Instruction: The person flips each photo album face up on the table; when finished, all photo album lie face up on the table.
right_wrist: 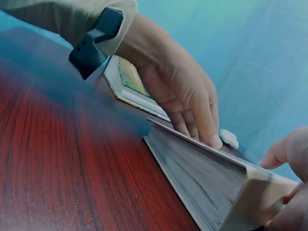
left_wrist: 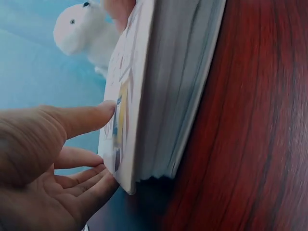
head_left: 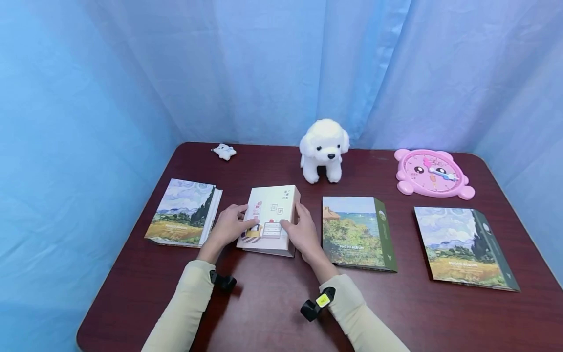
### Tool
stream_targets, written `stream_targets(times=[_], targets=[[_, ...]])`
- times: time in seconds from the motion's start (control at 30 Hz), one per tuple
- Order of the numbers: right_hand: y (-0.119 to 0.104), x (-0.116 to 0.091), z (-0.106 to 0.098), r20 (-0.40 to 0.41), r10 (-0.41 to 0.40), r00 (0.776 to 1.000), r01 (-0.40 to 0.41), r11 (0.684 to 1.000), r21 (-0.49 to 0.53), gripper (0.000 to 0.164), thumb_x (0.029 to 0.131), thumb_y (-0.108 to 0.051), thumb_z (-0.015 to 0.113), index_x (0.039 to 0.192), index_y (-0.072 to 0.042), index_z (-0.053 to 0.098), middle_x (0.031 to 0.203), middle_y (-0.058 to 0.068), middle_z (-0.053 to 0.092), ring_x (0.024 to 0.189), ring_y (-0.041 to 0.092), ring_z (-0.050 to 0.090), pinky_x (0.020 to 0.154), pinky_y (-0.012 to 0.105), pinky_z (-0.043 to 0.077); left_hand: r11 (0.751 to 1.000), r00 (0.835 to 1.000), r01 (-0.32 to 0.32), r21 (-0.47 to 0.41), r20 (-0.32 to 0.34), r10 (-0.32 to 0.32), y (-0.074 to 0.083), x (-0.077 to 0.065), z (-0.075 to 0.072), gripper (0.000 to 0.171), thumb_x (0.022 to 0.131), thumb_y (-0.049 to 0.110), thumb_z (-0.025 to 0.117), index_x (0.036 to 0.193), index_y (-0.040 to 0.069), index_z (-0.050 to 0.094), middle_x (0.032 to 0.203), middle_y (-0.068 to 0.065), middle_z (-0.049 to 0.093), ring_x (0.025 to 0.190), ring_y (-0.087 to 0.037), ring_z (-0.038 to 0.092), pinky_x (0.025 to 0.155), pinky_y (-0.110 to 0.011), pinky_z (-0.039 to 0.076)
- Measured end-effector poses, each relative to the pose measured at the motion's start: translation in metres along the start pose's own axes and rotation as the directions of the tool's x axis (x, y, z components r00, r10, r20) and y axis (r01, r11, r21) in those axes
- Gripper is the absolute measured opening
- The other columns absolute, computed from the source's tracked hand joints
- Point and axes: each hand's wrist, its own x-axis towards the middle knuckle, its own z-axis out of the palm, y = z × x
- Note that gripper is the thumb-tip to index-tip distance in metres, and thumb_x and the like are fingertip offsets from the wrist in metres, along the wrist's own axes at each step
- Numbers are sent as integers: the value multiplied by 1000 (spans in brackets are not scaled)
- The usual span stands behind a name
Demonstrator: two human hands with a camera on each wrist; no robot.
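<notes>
Between both hands is a thick cream photo album (head_left: 268, 215) with small cartoon furniture drawings on its cover. My left hand (head_left: 230, 225) grips its left edge, the thumb (left_wrist: 94, 119) on the front cover and the fingers at the side. On the spine side, my right hand (head_left: 303, 230) holds it with the thumb on the cover and the fingers along the spine. In the right wrist view, the page block (right_wrist: 202, 178) shows between the two covers, close over the tabletop.
A landscape-covered album (head_left: 180, 212) lies at left. To the right are a seaside-picture photo album (head_left: 354, 234) and another landscape photo album (head_left: 459, 247). Along the back of the dark red table (head_left: 264, 303) are a small white plush (head_left: 225, 152), a white toy dog (head_left: 325, 149) and a pink toy clock (head_left: 433, 173).
</notes>
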Motion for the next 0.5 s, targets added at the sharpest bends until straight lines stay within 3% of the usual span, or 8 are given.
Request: stream_targets(times=[0.2, 0.37, 0.5], targets=[[-2, -4, -9, 14, -10, 1000, 9, 996, 93, 70, 92, -21, 60, 152, -13, 25, 158, 9, 20, 141, 35, 29, 113, 45, 31, 1000, 999, -23, 15, -26, 23, 4, 0, 8, 64, 86, 36, 70, 137, 2, 52, 112, -15, 60, 101, -27, 59, 87, -42, 49], [-8, -7, -17, 2, -4, 1000, 3, 998, 58, 69, 91, -27, 60, 152, -23, 28, 158, 6, 22, 141, 33, 30, 112, 48, 30, 999, 999, -26, -27, -22, 25, 9, 0, 12, 63, 85, 38, 71, 134, 0, 54, 113, -17, 61, 102, -27, 61, 87, -42, 50], [-15, -9, -23, -3, -30, 1000, 30, 999, 13, 70, 90, -27, 61, 152, -24, 28, 157, 8, 23, 140, 33, 30, 112, 49, 31, 999, 1000, -5, -52, -13, 4, 15, -1, 15, 65, 85, 40, 70, 133, 0, 55, 116, -17, 61, 103, -26, 63, 86, -40, 51]])
